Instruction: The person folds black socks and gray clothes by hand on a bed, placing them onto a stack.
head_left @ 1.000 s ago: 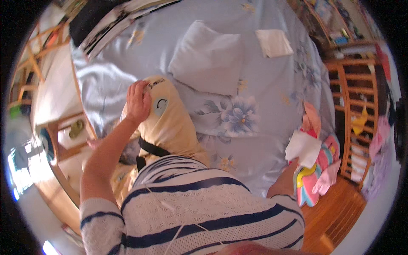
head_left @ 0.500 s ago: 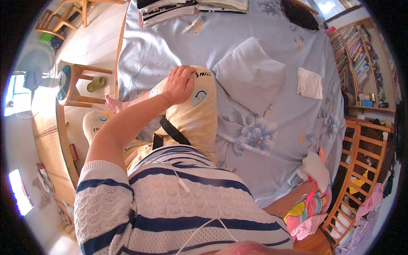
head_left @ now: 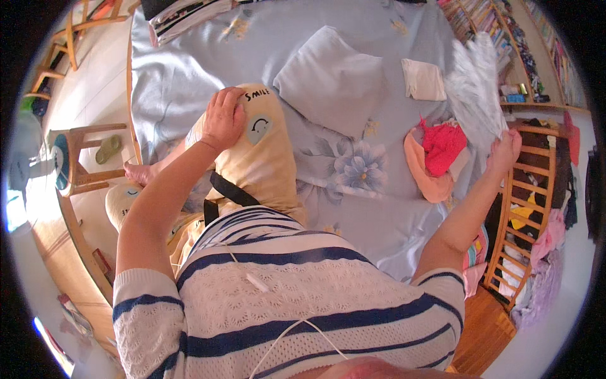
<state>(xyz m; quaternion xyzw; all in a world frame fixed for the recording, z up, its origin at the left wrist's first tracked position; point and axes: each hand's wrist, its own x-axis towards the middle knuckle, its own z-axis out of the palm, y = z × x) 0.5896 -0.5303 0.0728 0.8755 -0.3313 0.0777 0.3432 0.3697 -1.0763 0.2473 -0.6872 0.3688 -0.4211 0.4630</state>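
Note:
My left hand (head_left: 224, 120) lies on the raised knee of my yellow trousers (head_left: 268, 167), fingers extended over the fabric and holding nothing. Out to the right, my right hand (head_left: 505, 151) grips the lower end of a pale whitish-grey cloth (head_left: 476, 82), which streams upward, blurred by motion. Just left of that hand, a crumpled red cloth (head_left: 444, 146) sits on the bed with a peach-orange cloth (head_left: 416, 161) curving around its left side. Farther off is a small white folded cloth (head_left: 424, 80), and a larger light grey-blue cloth (head_left: 331, 82) is spread nearer the middle.
Blue floral bedding (head_left: 360, 218) covers the bed. A folded stack of clothes (head_left: 189, 19) sits at its far left. Beyond the left edge are a wooden stool (head_left: 91, 158) and green slippers (head_left: 108, 149). A wooden rail (head_left: 527, 202) and bookshelves (head_left: 486, 25) border the right.
My right hand has swung up and outward from the bed's near right, carrying the pale cloth. The red and peach cloths now show on the bed. The view has shifted right; my left hand stays on the knee.

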